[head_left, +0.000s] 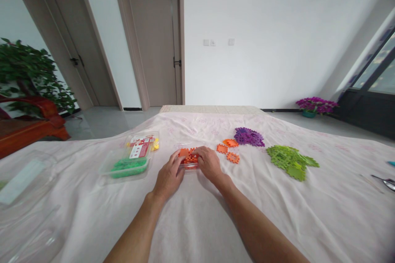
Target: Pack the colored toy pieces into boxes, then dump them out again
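Observation:
In front of me on the cloth stands a small clear plastic box [189,168] with orange interlocking pieces [184,153] in it. My left hand [170,175] grips the box at its left side, thumb and fingers bent around the edge. Over the right part of the box, my right hand [210,165] has its fingers closed down among the orange pieces; the fingertips are partly hidden. Just right of the box lie several loose orange pieces, one of them a notched frame [233,158].
A purple pile [248,137] and a green pile [290,161] of similar pieces lie to the right. Left are a clear box of green pieces [128,167], a labelled container [140,147] with yellow pieces, and empty clear plastic packaging [23,181]. Metal utensils [389,184] lie far right.

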Available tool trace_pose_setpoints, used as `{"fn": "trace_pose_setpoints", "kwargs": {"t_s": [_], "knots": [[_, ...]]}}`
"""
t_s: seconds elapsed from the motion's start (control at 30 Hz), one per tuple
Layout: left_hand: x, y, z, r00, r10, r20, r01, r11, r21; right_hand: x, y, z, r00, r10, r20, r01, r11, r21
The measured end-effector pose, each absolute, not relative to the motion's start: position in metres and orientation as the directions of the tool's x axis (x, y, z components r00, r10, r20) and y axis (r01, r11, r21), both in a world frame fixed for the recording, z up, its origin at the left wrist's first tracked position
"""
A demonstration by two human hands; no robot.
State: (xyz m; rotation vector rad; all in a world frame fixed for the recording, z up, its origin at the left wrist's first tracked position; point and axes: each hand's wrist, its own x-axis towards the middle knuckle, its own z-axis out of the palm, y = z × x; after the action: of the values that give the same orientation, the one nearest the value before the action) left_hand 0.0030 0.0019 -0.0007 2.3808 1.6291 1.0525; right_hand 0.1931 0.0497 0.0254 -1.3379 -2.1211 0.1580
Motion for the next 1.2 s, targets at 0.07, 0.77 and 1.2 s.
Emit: {"fn": "trace_pose_setpoints", "kwargs": {"t_s": [0.07, 0.77, 1.2], "knots": [[0.003, 0.002, -0.0009, 0.203, 0.841, 0.502, 0.796, -0.44, 0.416, 0.1928, 0.0496, 0.0253, -0.287, 0.853, 0.436, 0.773, 0.475, -0.421], [0.0029, 0.0017, -0.0004, 0.202, 0.85, 0.486, 0.793, -0.433, 0.428, 0.1907, 0.0449, 0.0237, -0.274, 0.841, 0.466, 0.807, 0.465, -0.364], [0.0022, 0.0016, 0.0012, 0.253, 0.824, 0.507, 0.802, -0.471, 0.366, 0.1902, 0.0425, 0.0279, -0.303, 0.848, 0.435, 0.855, 0.443, -0.268]]}}
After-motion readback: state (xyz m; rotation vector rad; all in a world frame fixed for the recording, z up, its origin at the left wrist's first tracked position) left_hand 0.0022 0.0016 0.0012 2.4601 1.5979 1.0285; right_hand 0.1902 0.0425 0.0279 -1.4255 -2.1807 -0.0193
